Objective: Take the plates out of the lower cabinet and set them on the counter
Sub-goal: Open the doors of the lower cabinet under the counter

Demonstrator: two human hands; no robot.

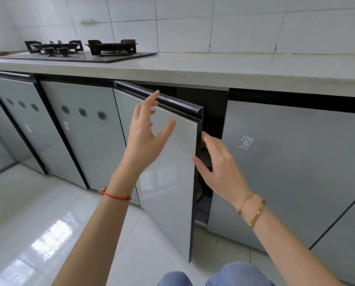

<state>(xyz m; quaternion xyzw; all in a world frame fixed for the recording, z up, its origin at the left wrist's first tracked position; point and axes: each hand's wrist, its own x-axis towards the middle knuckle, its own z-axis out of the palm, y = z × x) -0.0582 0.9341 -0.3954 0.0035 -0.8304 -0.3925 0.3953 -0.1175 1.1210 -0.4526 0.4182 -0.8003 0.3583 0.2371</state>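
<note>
My right grip (218, 159) is hooking the ajar cabinet door (172, 162) edge, fingers curled behind it; left grip (146, 133) is hovering open, holding nothing.

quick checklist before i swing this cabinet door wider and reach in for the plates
1. Cabinet door open enough to reach in: not ok, only partly open.
2. Right hand on the door's free edge: ok, fingers curled round it.
3. Left hand free: ok, open in front of the door's face, holding nothing.
4. Plates located inside: cannot tell, the gap is dark and narrow.
5. Landing space on the counter: ok, bare to the right of the stove.
6. Swing path over the floor: ok, nothing in the way.
</note>
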